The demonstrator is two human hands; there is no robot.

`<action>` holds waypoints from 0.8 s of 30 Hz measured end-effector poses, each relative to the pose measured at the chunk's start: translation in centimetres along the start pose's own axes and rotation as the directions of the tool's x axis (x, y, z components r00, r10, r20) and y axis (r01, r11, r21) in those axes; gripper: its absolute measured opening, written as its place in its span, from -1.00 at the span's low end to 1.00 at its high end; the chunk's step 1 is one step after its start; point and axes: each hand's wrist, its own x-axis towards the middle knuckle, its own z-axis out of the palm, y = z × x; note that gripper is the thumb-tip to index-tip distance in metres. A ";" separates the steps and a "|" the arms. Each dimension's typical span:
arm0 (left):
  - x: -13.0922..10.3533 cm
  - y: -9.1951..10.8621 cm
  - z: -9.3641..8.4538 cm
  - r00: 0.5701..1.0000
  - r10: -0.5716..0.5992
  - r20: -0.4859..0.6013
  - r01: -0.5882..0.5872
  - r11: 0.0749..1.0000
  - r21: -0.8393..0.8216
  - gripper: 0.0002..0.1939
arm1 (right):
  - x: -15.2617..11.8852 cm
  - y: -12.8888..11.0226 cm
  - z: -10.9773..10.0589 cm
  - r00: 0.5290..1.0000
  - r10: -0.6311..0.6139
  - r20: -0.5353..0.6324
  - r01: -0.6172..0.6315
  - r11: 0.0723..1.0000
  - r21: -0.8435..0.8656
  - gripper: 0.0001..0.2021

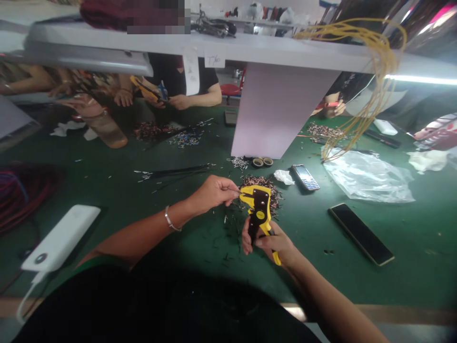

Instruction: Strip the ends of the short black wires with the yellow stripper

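Observation:
My right hand (269, 240) is wrapped round the handles of a yellow and black wire stripper (260, 209), whose jaws point up and to the left. At those jaws, my left hand (219, 190) pinches a thin dark wire, its fingertips close to the tool's mouth. Behind the tool lies a heap of small copper and black wire pieces (257, 181). Dark scraps are scattered on the green table (171, 257) below my hands. To the left of the heap rests a bundle of long black wires (178, 170) with bare ends.
A keypad phone (304, 177), a dark smartphone (361, 233) and a plastic bag (367, 176) lie at the right. A white power bank (62, 238) with a cable is at the left. Two tape rolls (262, 162) sit by the upright panel (282, 109). Other people's hands are across the table.

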 end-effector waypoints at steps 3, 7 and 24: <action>0.0 0.1 0.0 1.000 0.003 0.004 -0.003 1.000 -0.005 -0.88 | -0.1 -0.1 0.1 1.000 0.007 0.006 -0.007 1.000 0.009 -0.70; 0.0 0.3 0.0 1.000 0.015 0.018 -0.015 1.000 0.004 -0.90 | -0.1 -0.1 0.2 1.000 0.012 -0.001 -0.012 1.000 0.016 -0.72; 0.2 -0.4 -0.3 0.993 0.084 0.085 -0.087 0.996 0.032 -0.85 | -0.5 1.1 0.4 0.995 -0.026 -0.092 0.029 0.999 0.023 -0.82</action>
